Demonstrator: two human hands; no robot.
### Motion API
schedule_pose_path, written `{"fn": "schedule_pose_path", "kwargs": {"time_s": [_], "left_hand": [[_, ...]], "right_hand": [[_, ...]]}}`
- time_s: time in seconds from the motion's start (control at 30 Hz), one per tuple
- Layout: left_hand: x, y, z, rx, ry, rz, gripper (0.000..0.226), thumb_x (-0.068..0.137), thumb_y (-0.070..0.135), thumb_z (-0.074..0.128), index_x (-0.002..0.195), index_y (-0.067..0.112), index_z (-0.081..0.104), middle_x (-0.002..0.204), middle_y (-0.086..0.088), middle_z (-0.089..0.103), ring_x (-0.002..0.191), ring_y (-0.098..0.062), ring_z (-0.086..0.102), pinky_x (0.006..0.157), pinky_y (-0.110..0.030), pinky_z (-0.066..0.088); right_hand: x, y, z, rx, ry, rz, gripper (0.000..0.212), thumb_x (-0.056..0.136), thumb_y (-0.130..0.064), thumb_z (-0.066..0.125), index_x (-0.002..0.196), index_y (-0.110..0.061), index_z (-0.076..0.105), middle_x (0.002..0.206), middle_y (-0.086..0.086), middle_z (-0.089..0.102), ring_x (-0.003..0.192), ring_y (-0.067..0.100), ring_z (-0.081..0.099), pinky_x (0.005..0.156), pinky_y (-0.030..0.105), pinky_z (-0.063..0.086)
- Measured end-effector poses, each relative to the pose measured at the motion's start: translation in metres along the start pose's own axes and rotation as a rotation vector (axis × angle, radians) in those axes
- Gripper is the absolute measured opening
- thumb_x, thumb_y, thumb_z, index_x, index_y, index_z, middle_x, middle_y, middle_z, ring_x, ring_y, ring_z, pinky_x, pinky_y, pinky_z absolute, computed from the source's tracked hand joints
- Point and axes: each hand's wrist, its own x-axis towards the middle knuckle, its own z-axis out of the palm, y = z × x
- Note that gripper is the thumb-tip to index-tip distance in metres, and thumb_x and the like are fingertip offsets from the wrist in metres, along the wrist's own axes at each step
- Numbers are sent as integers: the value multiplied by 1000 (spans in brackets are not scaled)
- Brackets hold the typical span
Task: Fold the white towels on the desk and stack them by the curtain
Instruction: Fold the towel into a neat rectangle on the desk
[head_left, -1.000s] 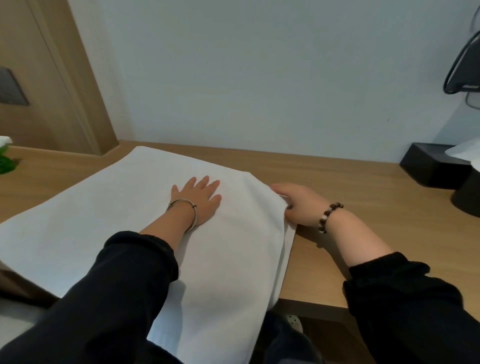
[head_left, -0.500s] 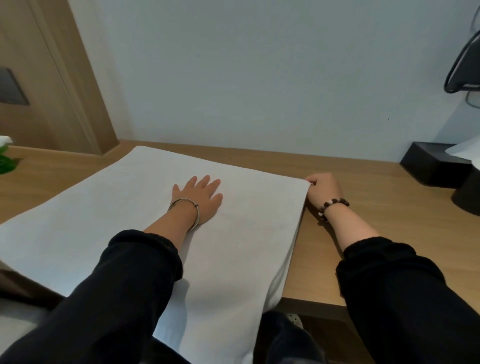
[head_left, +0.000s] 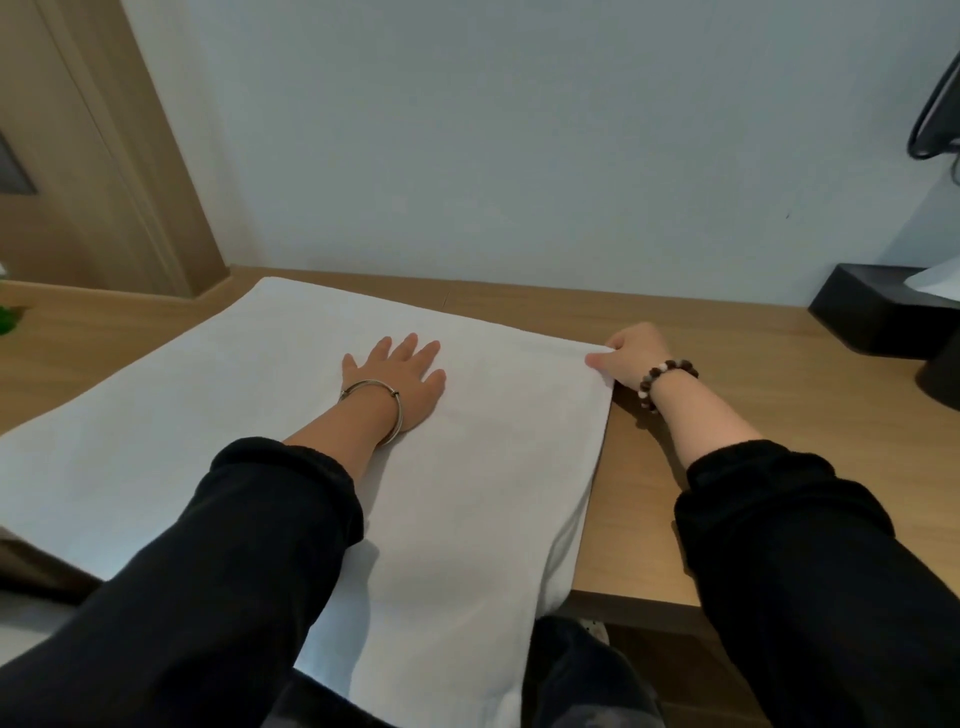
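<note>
A large white towel (head_left: 234, 395) lies spread over the wooden desk (head_left: 727, 395), and its near end hangs over the front edge. My left hand (head_left: 402, 379) lies flat on the towel's middle, fingers straight and spread, pressing it down. My right hand (head_left: 631, 358) pinches the towel's far right corner between thumb and fingers, right at the cloth's edge. No curtain is in view.
A black box (head_left: 872, 312) with white paper in it stands at the desk's back right, beside a dark round object (head_left: 943, 379). A wooden door frame (head_left: 130, 156) rises at the left. Something green (head_left: 10, 319) shows at the left edge. Bare desk lies right of the towel.
My right hand has pulled the towel's right corner outward and back, drawing the cloth flat. The left hand has stayed pressed on the middle.
</note>
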Motion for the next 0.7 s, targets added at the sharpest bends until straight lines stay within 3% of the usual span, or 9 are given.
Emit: {"fn": "schedule_pose_path", "kwargs": {"time_s": [0.07, 0.1, 0.17, 0.27, 0.33, 0.43, 0.53, 0.63, 0.7], "left_hand": [[8, 4, -2, -8, -3, -26, 55, 97, 52, 12, 149, 42, -1, 159, 13, -6, 147, -19, -5, 114, -57, 0], [13, 7, -3, -15, -3, -41, 55, 97, 52, 12, 149, 42, -1, 159, 12, -6, 147, -19, -5, 114, -57, 0], [25, 11, -5, -20, -5, -70, 55, 96, 52, 11, 150, 41, 0, 159, 12, -6, 147, -20, -5, 114, -58, 1], [45, 14, -6, -25, -11, -108, 55, 97, 51, 10, 150, 40, -1, 159, 11, -7, 147, -20, -6, 114, -58, 0], [60, 15, -8, -38, -9, -133, 55, 97, 50, 10, 150, 39, 0, 159, 11, -7, 147, -21, -6, 114, -59, 0], [77, 15, -11, -53, -4, -167, 56, 97, 49, 11, 151, 38, 2, 160, 10, -6, 147, -22, -6, 113, -60, -1], [86, 17, -14, -67, 9, -192, 55, 97, 44, 13, 151, 34, 7, 160, 8, -1, 147, -23, -3, 113, -59, 0], [85, 21, -17, -30, 45, -134, 52, 98, 36, 16, 149, 25, 20, 159, -1, 10, 146, -26, 6, 113, -58, 9], [77, 22, -18, -22, 18, -48, 52, 100, 34, 16, 151, 25, 14, 160, -1, 2, 146, -25, 0, 115, -56, 6]], "right_hand": [[7, -4, 4, -41, 92, 7, 41, 89, -32, 66, 58, -18, 42, 61, -3, 41, 63, 19, 46, 54, 26, 34], [9, -8, 6, -75, 128, -12, 36, 89, -33, 64, 62, -17, 46, 65, -1, 45, 71, 22, 51, 61, 26, 38], [13, -17, 9, -169, 213, -42, 19, 92, -27, 60, 93, -9, 63, 96, 8, 61, 99, 30, 56, 80, 34, 47], [18, -33, 13, -293, 339, -244, 33, 92, -11, 50, 125, -11, 53, 129, 11, 47, 121, 30, 42, 98, 38, 38], [12, -43, 16, -281, 221, -392, 31, 92, -9, 46, 120, -15, 57, 127, 8, 52, 118, 27, 45, 93, 33, 37], [-1, -45, 28, -454, -50, -425, 30, 97, -25, 40, 120, -17, 58, 126, 7, 53, 114, 26, 49, 87, 33, 41], [-8, -34, 40, -657, -111, -446, 47, 100, -39, 29, 141, -19, 36, 145, 6, 36, 132, 27, 32, 103, 43, 36], [-7, -24, 44, -607, -133, -438, 51, 102, -39, 21, 150, -21, 20, 157, 2, 19, 143, 22, 17, 113, 47, 25], [-4, -21, 44, -595, -162, -420, 52, 102, -38, 19, 151, -24, 15, 159, -2, 11, 146, 18, 9, 114, 50, 17]]}}
